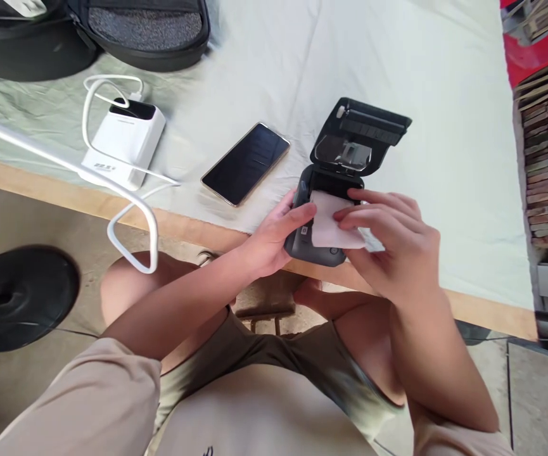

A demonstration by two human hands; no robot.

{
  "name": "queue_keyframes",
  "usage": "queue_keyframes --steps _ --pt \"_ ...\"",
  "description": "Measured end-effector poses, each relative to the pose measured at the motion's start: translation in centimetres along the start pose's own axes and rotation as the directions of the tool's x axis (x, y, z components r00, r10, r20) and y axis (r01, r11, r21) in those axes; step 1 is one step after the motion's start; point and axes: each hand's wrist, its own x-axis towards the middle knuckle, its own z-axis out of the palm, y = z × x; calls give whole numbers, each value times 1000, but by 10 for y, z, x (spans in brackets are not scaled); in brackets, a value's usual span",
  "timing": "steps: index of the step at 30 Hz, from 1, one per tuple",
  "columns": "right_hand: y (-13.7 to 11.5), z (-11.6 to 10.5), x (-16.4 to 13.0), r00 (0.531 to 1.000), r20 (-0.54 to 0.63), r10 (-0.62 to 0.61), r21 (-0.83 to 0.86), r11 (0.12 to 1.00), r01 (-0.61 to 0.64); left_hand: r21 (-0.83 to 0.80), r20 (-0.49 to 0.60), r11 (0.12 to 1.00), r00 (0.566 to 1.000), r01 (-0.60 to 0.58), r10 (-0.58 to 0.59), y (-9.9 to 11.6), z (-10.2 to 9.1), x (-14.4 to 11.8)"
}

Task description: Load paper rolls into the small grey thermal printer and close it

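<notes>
Printer: the small dark printer (337,190) is set at the table edge, lid up.
Left hand (274,237): curled around the printer's left side.
Right hand (392,244): fingers pinched on the white paper (328,218) over the printer.

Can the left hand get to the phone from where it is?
Probably yes. The left hand rests on the printer, and the phone lies just beside it on the cloth with nothing between.

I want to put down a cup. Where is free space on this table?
Free cloth lies right of the printer, up to the table edge, and behind the phone. Crowded: the left, with power bank, white cable and black bag.
</notes>
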Motion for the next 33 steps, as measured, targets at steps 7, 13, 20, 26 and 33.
queue_keyframes --steps 7,13,20,26,33 --pt "17 0 4 967 -240 85 147 988 -50 24 -13 1000 1000 14 -14 2 -3 -4" --pt "52 7 14 942 -250 223 344 930 -129 66 -21 998 1000 -2 4 1 -3 -3" --pt "29 2 3 955 -39 293 283 920 -270 93 6 996 1000 -3 2 2 -2 -6" --pt "13 3 6 972 104 213 299 925 -235 112 14 994 1000 4 -5 3 0 -8" --pt "12 2 5 960 132 249 291 916 -278 55 35 998 999 -24 22 3 -1 -4"
